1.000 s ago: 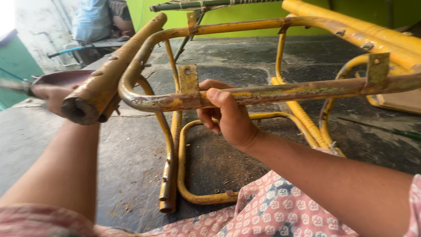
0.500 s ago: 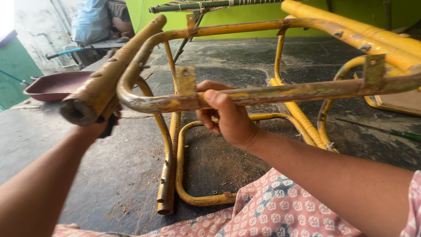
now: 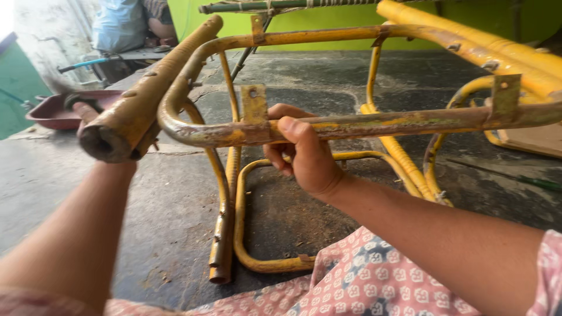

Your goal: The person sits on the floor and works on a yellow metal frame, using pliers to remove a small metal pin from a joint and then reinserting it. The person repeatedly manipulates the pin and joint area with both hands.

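A rusty yellow tubular metal frame [image 3: 410,122] stands on the concrete floor in front of me. My right hand [image 3: 307,161] is wrapped around its horizontal front tube, just right of a small upright bracket plate [image 3: 254,104]. My left hand [image 3: 86,116] is raised behind the open end of a thick slanted tube [image 3: 146,99] at the left, and that tube hides most of it. It appears closed on a dark-handled tool [image 3: 79,100], of which only a small part shows.
A shallow reddish-brown basin [image 3: 50,111] lies on the floor at the far left. Another person [image 3: 126,23] sits at the back left beside a green wall. More yellow tubing [image 3: 468,41] runs across the upper right. A pink patterned cloth [image 3: 351,281] covers my lap.
My left hand has swung in from the far left, passed under the slanted tube's end and risen behind it. My right hand has kept its grip on the front tube.
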